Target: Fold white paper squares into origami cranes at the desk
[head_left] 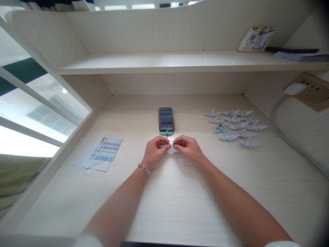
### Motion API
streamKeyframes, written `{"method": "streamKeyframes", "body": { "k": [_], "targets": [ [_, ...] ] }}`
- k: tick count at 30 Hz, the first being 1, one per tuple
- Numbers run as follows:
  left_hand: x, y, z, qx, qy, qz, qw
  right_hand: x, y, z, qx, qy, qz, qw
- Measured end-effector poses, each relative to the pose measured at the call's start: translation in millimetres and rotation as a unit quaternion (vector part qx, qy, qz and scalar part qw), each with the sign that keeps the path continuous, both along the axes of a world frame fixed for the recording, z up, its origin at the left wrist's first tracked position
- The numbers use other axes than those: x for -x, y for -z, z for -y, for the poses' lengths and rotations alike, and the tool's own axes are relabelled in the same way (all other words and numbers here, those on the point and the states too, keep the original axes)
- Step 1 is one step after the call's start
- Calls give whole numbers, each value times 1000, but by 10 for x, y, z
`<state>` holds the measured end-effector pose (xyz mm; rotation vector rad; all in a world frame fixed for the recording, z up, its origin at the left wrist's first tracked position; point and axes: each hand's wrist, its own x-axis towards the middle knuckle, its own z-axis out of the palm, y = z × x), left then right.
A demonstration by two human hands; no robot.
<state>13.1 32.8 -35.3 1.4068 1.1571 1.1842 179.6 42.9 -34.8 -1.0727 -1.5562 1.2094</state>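
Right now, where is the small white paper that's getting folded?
In the head view, the small white paper is mid-desk, pinched between the left hand and right hand, just in front of the dark phone on its green stand.

Folded paper [172, 149]: white. Desk [180, 199]: pale wood grain. Paper cranes [235, 126]: grey-lilac, 1 teal. Leaflets [106, 151]: white w/ blue print. Bracelet [144, 168]: silver. Phone stand [166, 132]: green. Shelf booklet [256, 39]: blue/yellow.

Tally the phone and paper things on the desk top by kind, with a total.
Phone: 1
Folded paper figures: about 12, 1 teal, the rest pale
Printed leaflet: 1, atop white sheets too overlapped to count
Paper piece pinched by left hand and right hand: 1
Total: about 15, white sheets aside
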Motion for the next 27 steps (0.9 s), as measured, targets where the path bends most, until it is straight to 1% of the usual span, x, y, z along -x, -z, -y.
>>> {"method": "streamKeyframes", "body": {
  "k": [8,12,19,27],
  "targets": [
    [-3,-37,22,-8,16,-35,999,16,-33,41,-44,1,84,995],
    [8,-42,8,8,9,-15,1000,-4,-38,12,-21,-8,83,996],
    [34,-22,-25,33,4,20,999,-43,-13,-61,60,-36,25,997],
    [47,9,-38,30,-11,30,999,-61,4,-80,87,-27,-62,994]
  ]
}}
